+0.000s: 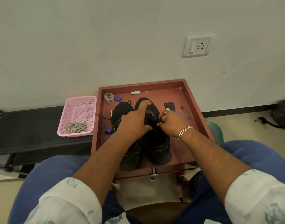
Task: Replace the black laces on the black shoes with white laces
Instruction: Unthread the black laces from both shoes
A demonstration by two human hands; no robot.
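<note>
Working the right-hand black shoe (156, 143) in the red tray (193, 101), both hands at its lacing.

- Left hand (135, 122): lies over the shoe's tongue and toe, fingers extended forward, thumb side against the lace knot (149, 118). Reads as steadying rather than pinching, though the fingertips are partly hidden, so the grip isn't certain.
- Right hand (172, 122): fingers curled in, pinching what looks like a black lace strand just left of the fingertips, right at the knot.
- Key relation: the knot sits between the two hands, touching both. The shoe's long axis runs away from the body, toe far, heel near. Laces cross that axis, so any pull-out goes sideways, toward whichever hand is pulling.
- Right hand is better placed to draw the strand out to its own side while the left pins the shoe.
- Other black shoe (127, 143) is just left of the left hand, touching the first; a loose black lace end (103, 117) trails off its far-left side.
- White laces (76, 127) are in the pink basket (78, 104), well apart to the left of both hands, left hand nearer.

My read: still at the unlacing stage; white laces untouched.
</note>
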